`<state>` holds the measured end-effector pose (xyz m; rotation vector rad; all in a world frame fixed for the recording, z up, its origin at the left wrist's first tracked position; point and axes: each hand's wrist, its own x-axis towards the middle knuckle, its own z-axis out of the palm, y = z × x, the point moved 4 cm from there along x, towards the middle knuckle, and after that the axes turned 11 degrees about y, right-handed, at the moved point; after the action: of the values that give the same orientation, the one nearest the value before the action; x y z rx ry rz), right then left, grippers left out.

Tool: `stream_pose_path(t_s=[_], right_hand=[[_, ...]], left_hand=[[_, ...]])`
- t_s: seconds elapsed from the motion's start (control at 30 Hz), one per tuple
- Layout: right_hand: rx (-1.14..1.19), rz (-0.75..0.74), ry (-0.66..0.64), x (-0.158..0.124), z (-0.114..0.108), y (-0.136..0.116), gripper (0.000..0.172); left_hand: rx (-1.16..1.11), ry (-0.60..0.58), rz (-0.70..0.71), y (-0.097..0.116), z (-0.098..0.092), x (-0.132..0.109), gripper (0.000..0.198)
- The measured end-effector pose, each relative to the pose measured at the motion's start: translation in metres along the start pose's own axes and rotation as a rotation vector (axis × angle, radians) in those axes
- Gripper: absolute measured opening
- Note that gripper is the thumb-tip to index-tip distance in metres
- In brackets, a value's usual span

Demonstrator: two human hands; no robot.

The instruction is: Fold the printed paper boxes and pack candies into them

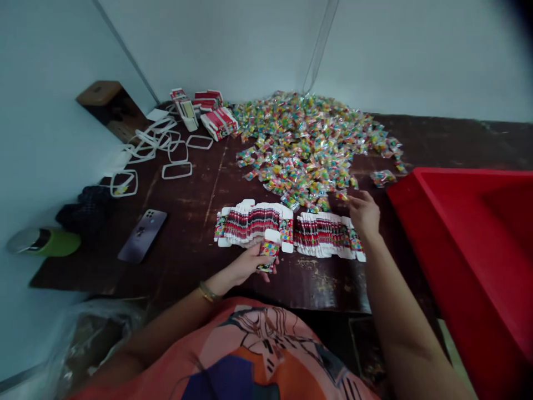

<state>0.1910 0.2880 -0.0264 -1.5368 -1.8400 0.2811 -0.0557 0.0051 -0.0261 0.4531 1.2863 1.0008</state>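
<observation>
A: Let us put the left hand point(246, 264) at the centre of the clock, with twelve towards the back wall point(241, 50). What is on the far left?

B: At nine o'clock there is a green container point(60, 243), and nearer, between nine and ten, a phone point(142, 236). White loops point(177, 170) lie at ten to eleven. At eleven, farther away, I see red-and-white stacks point(219, 123).

A: And the left hand itself?

B: Its fingers are closed around a small printed carton point(270, 251). Just beyond, towards twelve, stands a row of cartons point(254, 221).

A: Where are the sweets?

B: The heap of wrapped sweets point(308, 141) spreads at one o'clock. A second row of cartons point(322, 233) is between two and three.

A: What does the right hand point(365, 215) do?

B: It is also between two and three, with bent fingers at a small packet point(341, 195). I cannot tell if they grip it. At three is a red tray point(441, 239).
</observation>
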Motion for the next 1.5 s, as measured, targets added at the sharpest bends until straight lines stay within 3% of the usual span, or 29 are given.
stream_pose_path(t_s=[0.1,0.17,0.23,0.3,0.37,0.47,0.53,0.67,0.73,0.8,0.9,0.97,1.03,1.1,1.17,1.23,1.4,1.5], right_hand=[[0.069,0.045,0.104,-0.008,-0.028,-0.008,0.023],[0.165,0.055,0.086,-0.018,-0.045,-0.03,0.025],[0.375,0.061,-0.11,-0.039,-0.053,-0.065,0.026],[0.591,0.049,-0.453,-0.07,-0.054,-0.105,0.023],[0.649,0.007,-0.693,-0.099,-0.054,-0.137,0.019],[0.551,-0.102,-0.721,-0.117,-0.055,-0.158,0.016],[0.483,-0.2,-0.706,-0.12,-0.055,-0.162,0.013],[0.547,-0.312,-0.847,-0.138,-0.053,-0.167,0.012],[0.645,-0.13,-0.78,-0.148,-0.049,-0.16,0.013],[0.796,0.203,-0.716,-0.162,-0.04,-0.146,0.017],[1.037,0.64,-0.828,-0.19,-0.022,-0.132,0.024],[1.092,0.74,-0.901,-0.202,-0.016,-0.13,0.025],[1.044,0.659,-0.895,-0.204,-0.019,-0.133,0.027],[0.947,0.438,-0.824,-0.196,-0.029,-0.139,0.023],[0.873,0.203,-0.748,-0.186,-0.042,-0.147,0.02],[0.845,0.085,-0.718,-0.178,-0.051,-0.152,0.021],[0.858,0.262,-0.713,-0.176,-0.048,-0.145,0.021],[0.848,0.232,-0.673,-0.184,-0.048,-0.141,0.022]], left_hand=[[0.027,-0.018,-0.013,-0.005,0.006,0.002,0.034],[0.051,-0.022,-0.003,-0.005,0.008,0.003,0.033],[0.079,-0.021,0.031,-0.003,0.011,0.003,0.034],[0.124,-0.017,0.071,-0.002,0.014,0.003,0.038],[0.182,-0.021,0.101,-0.002,0.018,0.001,0.046],[0.273,-0.063,0.137,-0.005,0.025,-0.004,0.052],[0.32,-0.097,0.153,-0.006,0.029,-0.009,0.051],[0.343,-0.135,0.164,-0.005,0.031,-0.015,0.05],[0.274,-0.126,0.141,-0.005,0.029,-0.016,0.048],[0.169,-0.097,0.091,-0.007,0.027,-0.015,0.052],[0.114,-0.065,0.037,-0.01,0.024,-0.013,0.06],[0.16,-0.084,0.063,-0.009,0.026,-0.012,0.05],[0.231,-0.106,0.126,-0.006,0.029,-0.01,0.042],[0.273,-0.088,0.157,-0.001,0.031,-0.007,0.038],[0.245,-0.068,0.12,0.003,0.034,-0.004,0.038],[0.186,-0.063,0.082,0.006,0.037,-0.002,0.041],[0.041,-0.212,0.034,0.002,0.04,-0.004,0.047],[0.001,-0.248,-0.034,-0.009,0.037,-0.008,0.052]])
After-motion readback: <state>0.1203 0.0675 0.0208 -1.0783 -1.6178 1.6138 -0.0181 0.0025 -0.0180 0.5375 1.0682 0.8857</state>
